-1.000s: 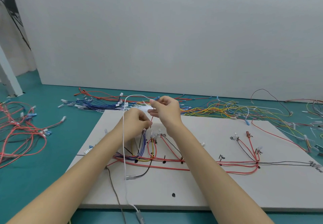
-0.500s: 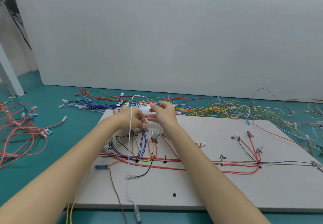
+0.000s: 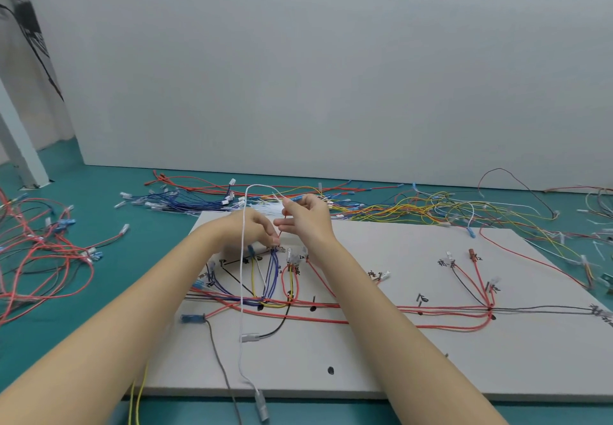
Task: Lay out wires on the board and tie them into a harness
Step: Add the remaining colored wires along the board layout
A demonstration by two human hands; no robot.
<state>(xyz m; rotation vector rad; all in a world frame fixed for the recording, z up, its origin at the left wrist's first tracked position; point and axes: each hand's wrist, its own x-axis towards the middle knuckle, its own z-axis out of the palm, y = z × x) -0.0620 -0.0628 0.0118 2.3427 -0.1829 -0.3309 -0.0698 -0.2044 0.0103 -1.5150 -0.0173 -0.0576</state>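
At the board's (image 3: pixel 431 368) far edge, both hands pinch wire: left hand (image 3: pixel 247 230) low, right hand (image 3: pixel 306 217) holding the limp white wire (image 3: pixel 241 292); better gripped near its connector

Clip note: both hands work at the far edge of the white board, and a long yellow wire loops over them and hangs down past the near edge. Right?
Not quite: the head view shows the looping wire is white, not yellow. The rest holds: left hand and right hand work at the far edge of the white board, and that wire hangs past the near edge.
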